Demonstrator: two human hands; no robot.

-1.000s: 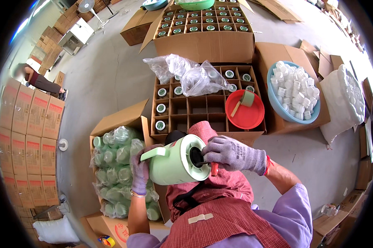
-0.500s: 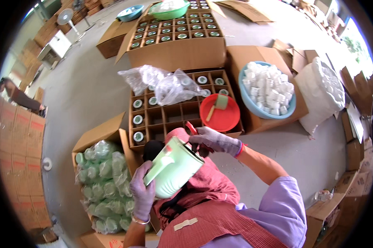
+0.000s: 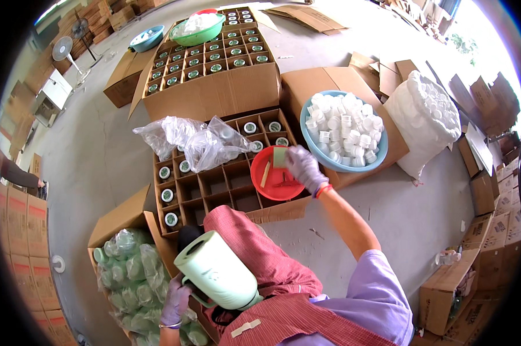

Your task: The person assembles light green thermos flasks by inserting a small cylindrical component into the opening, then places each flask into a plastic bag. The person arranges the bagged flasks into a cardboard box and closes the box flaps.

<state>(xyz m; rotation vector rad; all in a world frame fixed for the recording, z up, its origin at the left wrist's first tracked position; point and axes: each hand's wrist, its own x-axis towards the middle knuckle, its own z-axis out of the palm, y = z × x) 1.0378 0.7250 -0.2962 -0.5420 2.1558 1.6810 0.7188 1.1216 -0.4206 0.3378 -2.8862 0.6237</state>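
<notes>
A mint-green insulated jug lies tilted across my lap. Its round end with a dark ring-shaped recess faces up and to the left. My left hand, in a grey-purple glove, is closed around the jug's handle, which the jug partly hides. Over the red basin on the divided carton, my gloved right hand has its fingertips bent against a pale green block. A wooden handle lies beside the block. A red-handled tool also rests in the basin.
Clear plastic bags lie on the divided carton. At right, a blue basin holds white caps, near a white sack. Wrapped green bottles fill a carton at left. A green basin sits on the far carton.
My right hand has left the jug for the red basin, and the red-handled tool it held now lies there. The jug has swung round and lowered into my lap. The view has shifted slightly.
</notes>
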